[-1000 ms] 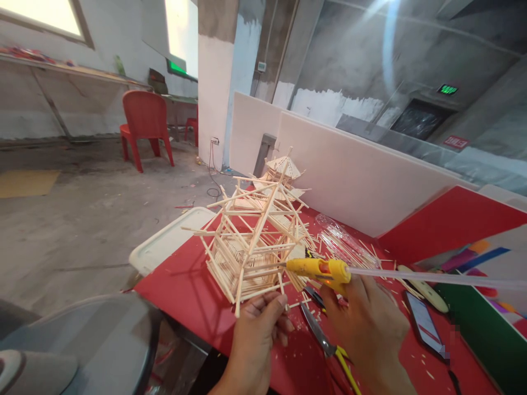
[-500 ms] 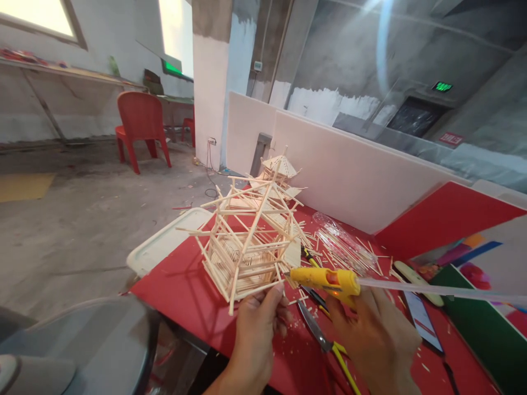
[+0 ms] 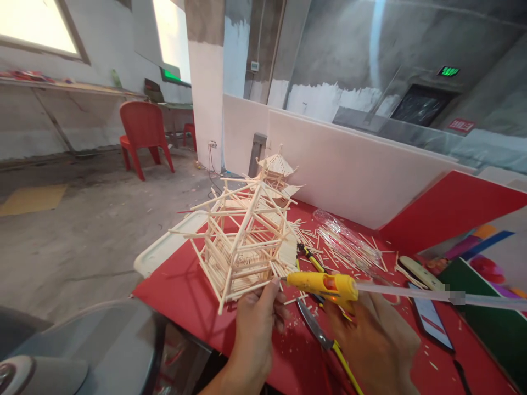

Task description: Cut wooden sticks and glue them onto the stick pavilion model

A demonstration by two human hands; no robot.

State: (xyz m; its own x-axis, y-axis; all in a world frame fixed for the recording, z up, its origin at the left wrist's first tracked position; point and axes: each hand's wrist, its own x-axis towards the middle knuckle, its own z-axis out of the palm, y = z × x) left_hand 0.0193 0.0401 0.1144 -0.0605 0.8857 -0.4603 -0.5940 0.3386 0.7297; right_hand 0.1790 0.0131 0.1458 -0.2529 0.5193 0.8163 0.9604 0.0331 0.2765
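A pavilion-like model of thin wooden sticks stands near the corner of the red tabletop, with open framing and a stick-laid floor. At its lower near edge, my left hand pinches the stick model between thumb and fingers. My right hand is wrapped round a yellow hot glue gun, a small orange light glowing on it. Its nozzle points left, close to my left thumb and the model's base corner. A long translucent glue stick sticks out of the gun's back.
Yellow-handled pliers lie between my hands. Loose sticks and a clear plastic bag lie behind the gun, with a phone at right. Another finished-looking stick model stands behind. A grey stool is left of the table.
The view has shifted slightly, so the model appears a little further left. Both hands keep their grip, and the glue gun nozzle stays beside the model's base corner.
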